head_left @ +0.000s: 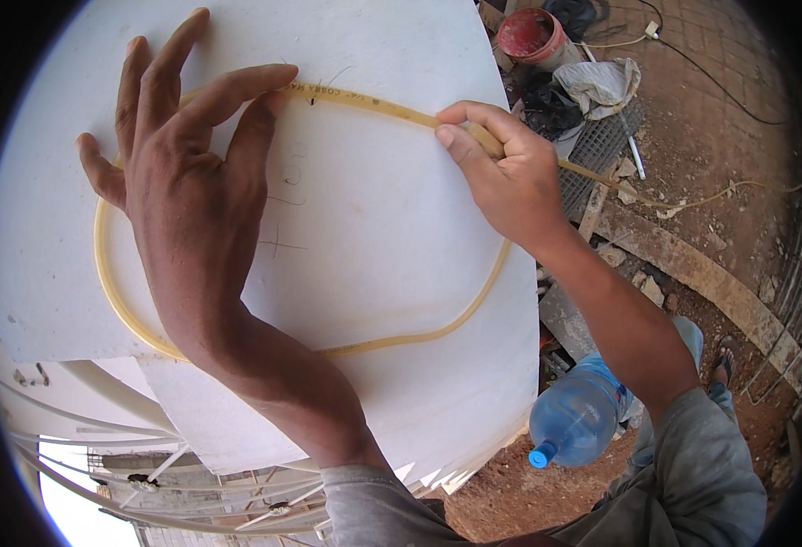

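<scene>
A yellowish, see-through plastic hose [369, 102] makes a wide loop on a smooth white board [373, 228]. At its upper stretch my left hand [182, 155] pinches it between thumb and index finger, the other fingers spread out over the board. My right hand [515, 173] grips the hose between thumb and bent fingers near the board's right edge. Between the two hands the hose runs nearly straight, sloping slightly down to the right. Handwritten pencil marks [284, 201] show inside the loop. Beyond my right hand a thin yellowish length trails off over the ground.
To the right stand a red bucket [558, 47] and a pale sack [601, 84] beside metal mesh [583, 146]. A large blue water bottle [574, 419] lies below the board's right side. Cables, a plank [720, 264] and rubble lie on the dirt. Curved white bars [173, 512] show at lower left.
</scene>
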Demonstrator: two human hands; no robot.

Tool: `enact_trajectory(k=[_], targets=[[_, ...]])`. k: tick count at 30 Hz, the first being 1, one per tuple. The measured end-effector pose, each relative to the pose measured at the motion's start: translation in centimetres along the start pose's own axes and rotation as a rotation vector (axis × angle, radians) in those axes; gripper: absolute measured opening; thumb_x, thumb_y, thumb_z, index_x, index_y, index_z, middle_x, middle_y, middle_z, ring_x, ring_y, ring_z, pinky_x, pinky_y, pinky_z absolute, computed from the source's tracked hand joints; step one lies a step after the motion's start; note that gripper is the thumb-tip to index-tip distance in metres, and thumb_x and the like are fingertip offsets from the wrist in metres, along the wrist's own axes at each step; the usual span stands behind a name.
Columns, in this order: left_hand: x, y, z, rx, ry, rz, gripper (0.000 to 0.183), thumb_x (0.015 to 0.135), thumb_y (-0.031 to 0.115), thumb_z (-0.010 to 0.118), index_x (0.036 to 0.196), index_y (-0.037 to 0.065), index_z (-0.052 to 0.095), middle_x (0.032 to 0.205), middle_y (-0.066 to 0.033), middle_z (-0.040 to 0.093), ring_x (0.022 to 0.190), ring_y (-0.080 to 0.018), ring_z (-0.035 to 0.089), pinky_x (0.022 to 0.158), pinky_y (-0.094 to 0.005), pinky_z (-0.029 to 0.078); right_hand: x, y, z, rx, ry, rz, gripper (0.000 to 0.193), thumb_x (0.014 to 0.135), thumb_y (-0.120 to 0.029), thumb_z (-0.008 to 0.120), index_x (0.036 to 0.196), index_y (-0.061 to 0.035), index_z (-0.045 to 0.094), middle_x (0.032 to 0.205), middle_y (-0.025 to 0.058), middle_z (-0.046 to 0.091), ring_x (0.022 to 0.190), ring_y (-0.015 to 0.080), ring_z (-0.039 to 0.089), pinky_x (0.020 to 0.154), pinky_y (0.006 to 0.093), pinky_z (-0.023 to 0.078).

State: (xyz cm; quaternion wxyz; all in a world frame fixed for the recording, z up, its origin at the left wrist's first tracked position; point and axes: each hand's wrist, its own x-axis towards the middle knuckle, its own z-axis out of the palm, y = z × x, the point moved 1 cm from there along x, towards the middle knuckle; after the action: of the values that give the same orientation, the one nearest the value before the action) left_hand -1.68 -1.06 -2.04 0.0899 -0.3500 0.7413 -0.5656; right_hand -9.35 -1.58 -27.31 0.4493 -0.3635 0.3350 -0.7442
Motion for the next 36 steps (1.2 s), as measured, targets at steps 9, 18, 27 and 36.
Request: enact_trajectory(k=[9, 18, 27, 36], targets=[[0.1, -0.1, 0.0, 0.012, -0.010, 0.013, 0.019, 0.093, 0.051, 0.071, 0.108, 0.044, 0.080, 0.157, 0.0094, 0.052, 0.156, -0.0191, 0.031, 0.129, -0.0608, 0.003, 0.2, 0.0, -0.2, -0.047, 0.003, 0.013, 0.025, 0.099, -0.028, 0.073, 0.113, -0.0071, 0.074, 0.089, 0.0009, 0.071, 0.080, 0.0065, 0.062, 0.073, 0.0254, 0.052], [0.0, 0.2, -0.2, 0.005, -0.020, 0.006, 0.019, 0.094, 0.051, 0.071, 0.107, 0.042, 0.080, 0.157, 0.0086, 0.052, 0.156, -0.0187, 0.031, 0.129, -0.0589, 0.002, 0.2, -0.1, -0.1, -0.027, 0.013, 0.017, 0.026, 0.099, -0.029, 0.073, 0.112, -0.0071, 0.074, 0.092, 0.0012, 0.070, 0.080, 0.0070, 0.061, 0.073, 0.0255, 0.052], [0.0, 0.0, -0.2, 0.000, -0.019, 0.020, 0.019, 0.094, 0.051, 0.071, 0.108, 0.042, 0.080, 0.157, 0.0085, 0.052, 0.156, -0.0192, 0.030, 0.129, -0.0590, 0.002, 0.1, 0.2, -0.1, -0.033, -0.002, 0.037, 0.024, 0.100, -0.028, 0.072, 0.113, -0.0073, 0.074, 0.089, -0.0012, 0.067, 0.078, 0.0046, 0.057, 0.069, 0.0240, 0.050], [-0.5, 0.1, -1.0, -0.010, -0.036, 0.020, 0.019, 0.093, 0.050, 0.072, 0.107, 0.041, 0.081, 0.157, 0.0079, 0.051, 0.156, -0.0196, 0.030, 0.129, -0.0589, 0.001, -0.8, -0.1, 0.0, -0.008, 0.011, 0.025, 0.025, 0.100, -0.028, 0.072, 0.113, -0.0065, 0.073, 0.088, -0.0018, 0.067, 0.079, 0.0040, 0.058, 0.070, 0.0232, 0.050]])
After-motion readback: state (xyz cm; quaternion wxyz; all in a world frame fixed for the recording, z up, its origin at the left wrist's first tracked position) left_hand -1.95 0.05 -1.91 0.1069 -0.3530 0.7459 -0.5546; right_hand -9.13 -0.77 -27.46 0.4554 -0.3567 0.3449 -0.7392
